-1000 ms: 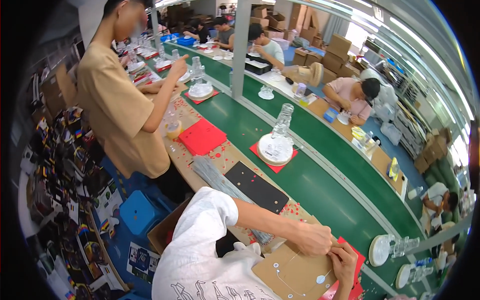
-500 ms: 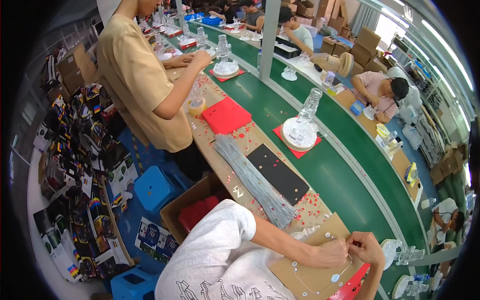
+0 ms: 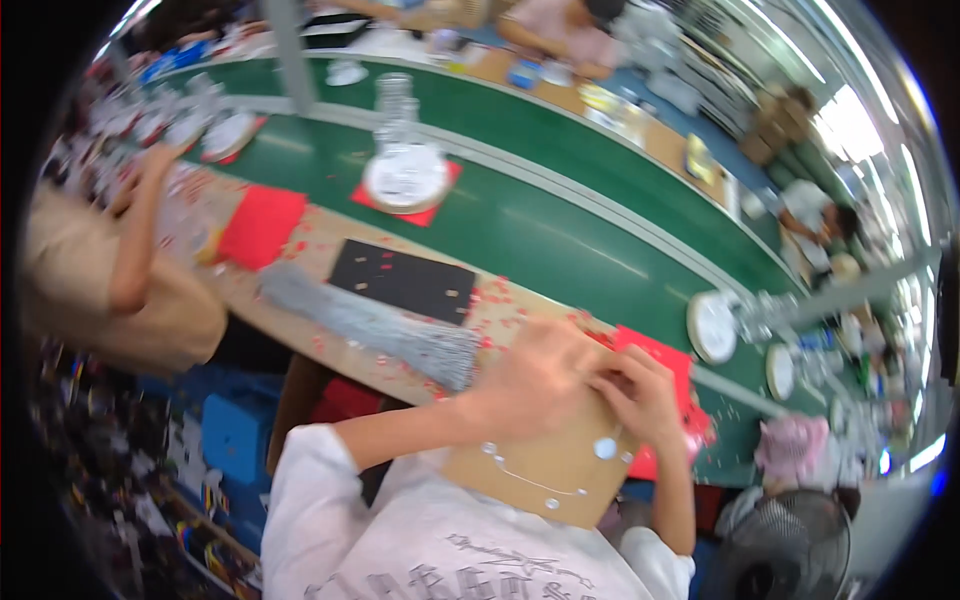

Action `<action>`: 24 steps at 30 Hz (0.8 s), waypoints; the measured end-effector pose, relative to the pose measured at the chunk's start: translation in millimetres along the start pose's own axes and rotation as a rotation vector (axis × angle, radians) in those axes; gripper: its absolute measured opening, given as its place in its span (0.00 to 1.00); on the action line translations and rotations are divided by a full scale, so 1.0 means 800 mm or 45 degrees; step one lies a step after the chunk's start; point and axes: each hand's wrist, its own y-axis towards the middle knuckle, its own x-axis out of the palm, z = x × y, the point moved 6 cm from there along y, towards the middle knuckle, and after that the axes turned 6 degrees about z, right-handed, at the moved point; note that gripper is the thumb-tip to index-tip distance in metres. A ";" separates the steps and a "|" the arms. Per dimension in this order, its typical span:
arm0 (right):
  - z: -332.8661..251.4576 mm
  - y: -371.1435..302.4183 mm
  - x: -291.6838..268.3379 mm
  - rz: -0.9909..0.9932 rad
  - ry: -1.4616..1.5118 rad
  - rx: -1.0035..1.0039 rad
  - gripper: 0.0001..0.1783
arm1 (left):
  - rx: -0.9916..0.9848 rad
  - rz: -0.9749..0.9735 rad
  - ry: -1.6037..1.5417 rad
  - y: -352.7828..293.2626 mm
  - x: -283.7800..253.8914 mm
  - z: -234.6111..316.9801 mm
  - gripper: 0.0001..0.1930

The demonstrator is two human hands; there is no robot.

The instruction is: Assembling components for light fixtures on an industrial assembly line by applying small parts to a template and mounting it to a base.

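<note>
A brown cardboard sheet (image 3: 520, 470) lies slanted before my chest. A thin white wire (image 3: 525, 477) with small clear round discs runs over it, and a larger pale disc (image 3: 605, 448) sits near its right side. Over the sheet's upper part, my left hand (image 3: 535, 385) is closed and smeared by motion. Right beside it, my right hand (image 3: 640, 395) is closed, thumb and fingers pinched together. Whatever the fingertips hold is too small to make out. A stretch of wire near the pale disc leads up toward the right hand.
A bundle of grey wires (image 3: 370, 325) and a black sheet (image 3: 400, 280) lie left of my hands. Red sheets (image 3: 655, 350) lie beyond the cardboard. On the green conveyor (image 3: 520, 220) stands a white-based clear ornament (image 3: 405, 175). A person (image 3: 120, 270) works at left; a fan (image 3: 785, 545) stands at right.
My view has swung to the right, so the bench and the person at left have shifted leftward. Both hands remain closed close together over the cardboard. The fan has come into view.
</note>
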 end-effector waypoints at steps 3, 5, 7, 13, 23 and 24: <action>-0.004 -0.028 0.001 0.317 -0.145 -0.034 0.11 | -0.192 -0.210 -0.036 -0.005 0.005 -0.029 0.18; -0.019 -0.036 0.000 0.406 -0.354 -0.269 0.12 | -0.271 -0.264 -0.064 -0.004 0.011 -0.037 0.19; -0.019 -0.042 0.009 0.439 -0.318 -0.240 0.15 | -0.258 -0.230 -0.113 0.000 0.010 -0.039 0.19; -0.025 -0.041 0.013 0.557 -0.367 -0.021 0.13 | -0.417 -0.181 -0.362 0.008 0.016 -0.039 0.18; -0.015 -0.047 0.011 0.702 -0.301 0.039 0.10 | -0.244 -0.283 -0.181 0.008 0.022 -0.033 0.20; -0.013 -0.047 0.009 0.709 -0.304 0.041 0.10 | -0.215 -0.274 -0.170 0.007 0.022 -0.034 0.20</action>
